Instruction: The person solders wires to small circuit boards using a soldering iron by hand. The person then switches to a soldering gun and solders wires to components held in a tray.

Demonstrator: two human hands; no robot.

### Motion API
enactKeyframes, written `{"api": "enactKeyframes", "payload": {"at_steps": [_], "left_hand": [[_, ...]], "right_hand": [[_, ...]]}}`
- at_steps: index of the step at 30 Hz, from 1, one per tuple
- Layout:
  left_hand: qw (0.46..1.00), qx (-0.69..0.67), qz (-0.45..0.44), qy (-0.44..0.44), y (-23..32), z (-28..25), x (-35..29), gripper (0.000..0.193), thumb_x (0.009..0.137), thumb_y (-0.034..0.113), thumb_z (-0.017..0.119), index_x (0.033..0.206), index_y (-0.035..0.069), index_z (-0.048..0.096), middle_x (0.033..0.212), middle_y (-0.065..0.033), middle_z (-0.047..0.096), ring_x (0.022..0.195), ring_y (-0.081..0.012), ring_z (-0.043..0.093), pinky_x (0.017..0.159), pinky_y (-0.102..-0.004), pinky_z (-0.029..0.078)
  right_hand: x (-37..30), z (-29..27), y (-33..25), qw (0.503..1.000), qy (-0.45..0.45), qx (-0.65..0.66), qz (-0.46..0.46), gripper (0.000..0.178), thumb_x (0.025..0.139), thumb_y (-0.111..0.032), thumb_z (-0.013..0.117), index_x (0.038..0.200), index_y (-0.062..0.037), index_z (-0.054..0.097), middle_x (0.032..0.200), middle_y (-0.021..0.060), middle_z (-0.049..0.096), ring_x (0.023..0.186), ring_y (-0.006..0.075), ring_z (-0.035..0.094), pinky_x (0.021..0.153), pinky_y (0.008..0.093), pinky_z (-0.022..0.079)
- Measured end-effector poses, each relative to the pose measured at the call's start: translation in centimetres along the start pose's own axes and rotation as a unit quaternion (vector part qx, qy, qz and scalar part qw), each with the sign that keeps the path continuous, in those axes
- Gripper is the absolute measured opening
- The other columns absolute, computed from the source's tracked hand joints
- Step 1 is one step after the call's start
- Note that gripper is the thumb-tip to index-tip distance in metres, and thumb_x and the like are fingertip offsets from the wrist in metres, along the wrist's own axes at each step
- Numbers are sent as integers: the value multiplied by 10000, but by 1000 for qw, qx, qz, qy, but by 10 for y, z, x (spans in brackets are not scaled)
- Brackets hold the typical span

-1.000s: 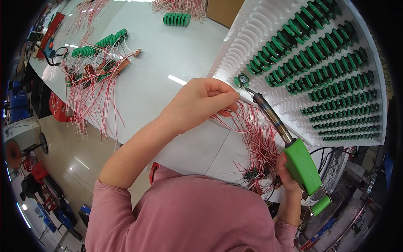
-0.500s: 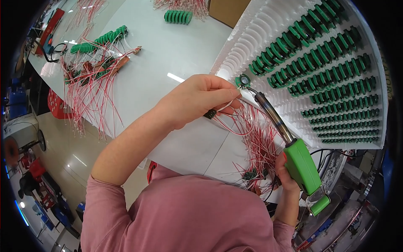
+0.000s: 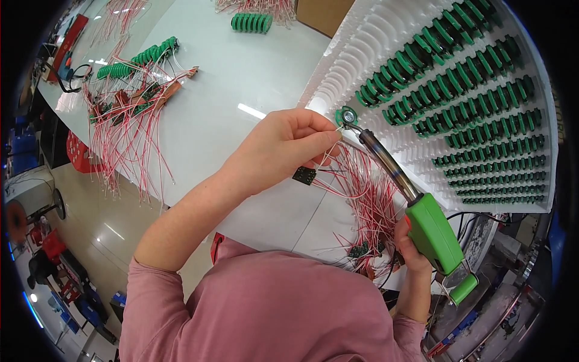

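Note:
My left hand (image 3: 295,145) pinches a thin white wire (image 3: 329,154) between thumb and fingers, beside a small round green part (image 3: 346,116) with a metal centre. Beneath that hand a small dark circuit board (image 3: 304,175) hangs on the red and white wires. My right hand (image 3: 411,248) is wrapped round the green handle of a soldering gun (image 3: 434,235). Its bent tip reaches the wire end at the round part, close to my left fingertips. Whether the tip touches the metal is too small to tell.
A white foam tray (image 3: 338,66) with rows of green round parts (image 3: 458,78) stands at the right. Red and white wires (image 3: 371,193) lie bunched below my hands. More wired boards (image 3: 142,102) and a green stack (image 3: 251,23) rest on the white table (image 3: 211,66); a cardboard box (image 3: 324,15) is behind.
The round part and the soldering gun's tip have shifted slightly left. The small circuit board has swung so that more of its face shows. Both hands keep their holds.

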State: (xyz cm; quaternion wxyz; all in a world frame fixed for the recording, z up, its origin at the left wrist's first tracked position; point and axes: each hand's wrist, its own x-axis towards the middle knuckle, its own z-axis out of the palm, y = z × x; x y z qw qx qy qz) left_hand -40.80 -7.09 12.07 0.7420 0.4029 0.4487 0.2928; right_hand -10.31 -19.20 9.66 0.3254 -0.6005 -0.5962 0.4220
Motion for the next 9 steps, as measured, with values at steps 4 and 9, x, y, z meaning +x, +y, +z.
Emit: {"api": "enactKeyframes", "payload": {"at_steps": [4, 9], "left_hand": [[1000, -1, -4, -7, 0, 0, 0, 255, 848, 252, 566, 986, 38, 579, 864, -49, 633, 729, -60, 555, 633, -179, 430], [1000, -1, -12, -3, 0, 1, -1, 288, 846, 260, 569, 1025, 34, 574, 861, -49, 633, 732, -61, 561, 637, -173, 433]], "right_hand": [[3, -3, -3, 986, -41, -125, -104, 158, 713, -140, 629, 831, -36, 621, 734, 69, 598, 588, 199, 567, 507, 262, 439], [2, -5, 0, 987, -59, -106, -106, 225, 736, -227, 634, 868, -45, 622, 731, 52, 599, 594, 199, 569, 505, 268, 439]]}}
